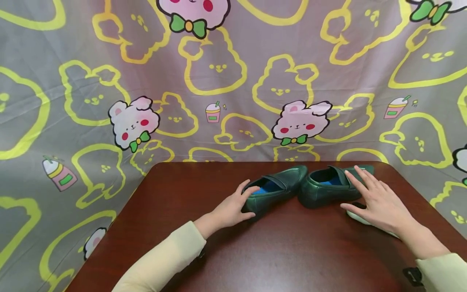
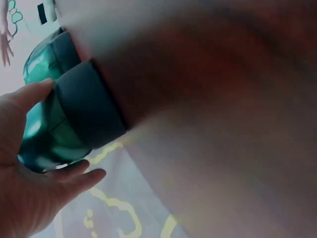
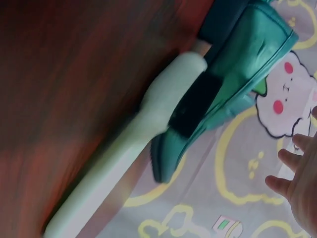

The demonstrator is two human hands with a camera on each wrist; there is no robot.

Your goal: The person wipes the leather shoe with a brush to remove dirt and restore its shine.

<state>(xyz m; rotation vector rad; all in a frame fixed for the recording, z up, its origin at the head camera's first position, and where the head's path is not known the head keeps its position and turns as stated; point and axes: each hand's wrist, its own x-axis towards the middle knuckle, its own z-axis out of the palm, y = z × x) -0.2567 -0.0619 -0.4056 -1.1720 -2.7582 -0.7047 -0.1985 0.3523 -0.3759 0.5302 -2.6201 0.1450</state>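
Observation:
Two dark green loafers with blue insoles stand side by side on the table. My left hand (image 1: 230,207) is at the heel of the left loafer (image 1: 286,182), its thumb and fingers spread to either side. In the left wrist view that loafer's heel (image 2: 89,109) lies between thumb and fingers; how firmly they touch is unclear. My right hand (image 1: 383,202), fingers spread, is near the right loafer (image 1: 321,192) and over a brush (image 1: 359,218). The right wrist view shows the brush's pale handle (image 3: 114,168) and dark bristles beside the green loafer, apart from the fingers.
The reddish-brown table (image 1: 284,251) ends at a back edge close behind the loafers. A grey cloth (image 1: 233,73) with yellow outlines and cartoon rabbits hangs behind and around the table.

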